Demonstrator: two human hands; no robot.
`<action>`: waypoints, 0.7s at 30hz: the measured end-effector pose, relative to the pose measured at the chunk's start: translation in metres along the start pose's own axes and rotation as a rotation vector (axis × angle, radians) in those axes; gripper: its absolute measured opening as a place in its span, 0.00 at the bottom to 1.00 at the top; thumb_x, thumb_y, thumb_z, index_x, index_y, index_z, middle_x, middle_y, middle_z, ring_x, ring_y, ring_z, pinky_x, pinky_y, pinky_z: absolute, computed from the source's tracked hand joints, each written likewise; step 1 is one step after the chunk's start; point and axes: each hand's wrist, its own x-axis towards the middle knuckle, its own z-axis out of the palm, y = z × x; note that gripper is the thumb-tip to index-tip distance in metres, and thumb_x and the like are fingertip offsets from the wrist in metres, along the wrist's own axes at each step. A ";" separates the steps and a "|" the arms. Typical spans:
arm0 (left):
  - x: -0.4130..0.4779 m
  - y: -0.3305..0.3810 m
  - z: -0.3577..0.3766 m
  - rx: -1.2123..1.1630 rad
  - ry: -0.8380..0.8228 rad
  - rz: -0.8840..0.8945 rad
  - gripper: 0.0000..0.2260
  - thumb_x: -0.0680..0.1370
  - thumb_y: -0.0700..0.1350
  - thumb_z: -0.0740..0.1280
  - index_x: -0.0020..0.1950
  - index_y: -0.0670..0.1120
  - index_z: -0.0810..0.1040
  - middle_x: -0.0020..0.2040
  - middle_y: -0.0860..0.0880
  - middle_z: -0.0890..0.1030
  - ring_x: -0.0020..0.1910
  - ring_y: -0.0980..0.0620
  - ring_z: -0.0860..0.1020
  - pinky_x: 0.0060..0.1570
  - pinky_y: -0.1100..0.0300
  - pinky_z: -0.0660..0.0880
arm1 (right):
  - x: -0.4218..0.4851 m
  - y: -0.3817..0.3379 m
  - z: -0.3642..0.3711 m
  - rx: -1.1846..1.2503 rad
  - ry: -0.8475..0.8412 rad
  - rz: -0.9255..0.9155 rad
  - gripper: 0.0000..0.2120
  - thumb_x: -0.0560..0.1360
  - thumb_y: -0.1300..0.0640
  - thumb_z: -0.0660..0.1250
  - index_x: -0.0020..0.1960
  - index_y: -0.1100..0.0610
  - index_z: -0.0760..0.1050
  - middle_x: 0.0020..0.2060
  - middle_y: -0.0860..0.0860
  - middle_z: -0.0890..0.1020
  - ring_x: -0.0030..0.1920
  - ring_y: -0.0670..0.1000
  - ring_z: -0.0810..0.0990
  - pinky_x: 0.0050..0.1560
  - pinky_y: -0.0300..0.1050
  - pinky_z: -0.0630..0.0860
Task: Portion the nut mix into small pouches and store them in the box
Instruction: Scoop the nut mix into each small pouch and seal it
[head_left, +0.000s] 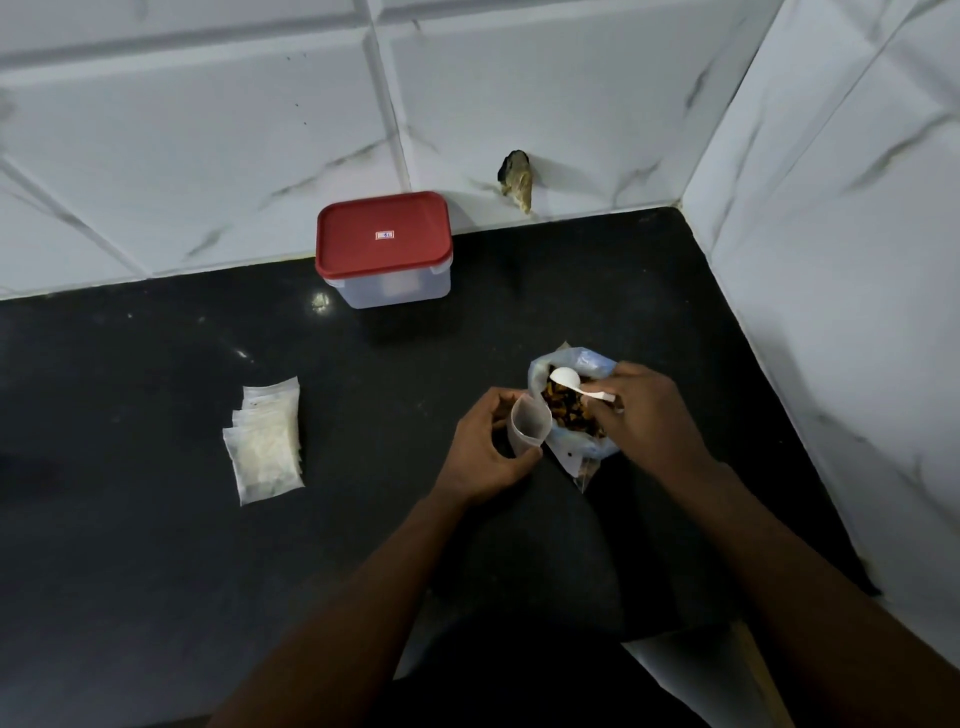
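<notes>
Nut mix (569, 413): dark brown pieces, sitting in an open clear-bluish bag (586, 362) on the tabletop (156, 545), directly under the right hand (647, 418).

Spoon (565, 378): white plastic. Its bowl is over the far side of the bag mouth, just above the mix, and its handle runs back to the right hand. I cannot tell whether the bowl holds anything.

Right hand: fingers curled, pinching the spoon handle; knuckles over the bag's right edge.

Pouch (527, 427): small, translucent, upright, mouth spread open. It is just left of the bag and touching or nearly touching it.

Left hand (485, 452): fingers and thumb wrapped round the pouch, thumb along its near side. The two hands are close together, with pouch and bag between them.

Stack (267, 441): flat pouches fanned on the tabletop, well to the left of the left hand.

Box (387, 288): clear plastic, red lid (383, 234) on. It stands beyond the left hand against the tiled wall (208, 130).

Wall: white marbled tiles, with a ragged dark break (517, 179) beyond the right hand.
</notes>
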 end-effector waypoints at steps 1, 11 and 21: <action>0.000 0.000 0.000 0.001 -0.004 -0.004 0.24 0.72 0.37 0.78 0.66 0.47 0.76 0.62 0.55 0.81 0.62 0.56 0.80 0.62 0.55 0.80 | 0.004 0.000 0.004 -0.028 -0.016 0.002 0.05 0.77 0.61 0.70 0.47 0.59 0.85 0.46 0.55 0.83 0.47 0.54 0.81 0.48 0.53 0.79; 0.001 -0.002 0.001 0.021 -0.021 -0.029 0.26 0.72 0.40 0.78 0.67 0.49 0.75 0.64 0.55 0.80 0.63 0.57 0.79 0.63 0.55 0.79 | 0.002 0.002 -0.011 -0.038 -0.190 0.079 0.07 0.77 0.57 0.72 0.53 0.56 0.85 0.48 0.50 0.83 0.51 0.48 0.79 0.51 0.42 0.72; 0.003 -0.002 0.003 -0.010 -0.041 -0.031 0.25 0.72 0.37 0.78 0.67 0.46 0.76 0.64 0.54 0.80 0.63 0.57 0.80 0.61 0.59 0.79 | 0.018 -0.010 0.001 0.378 -0.201 0.754 0.08 0.76 0.54 0.73 0.48 0.59 0.82 0.37 0.50 0.80 0.36 0.47 0.78 0.38 0.41 0.75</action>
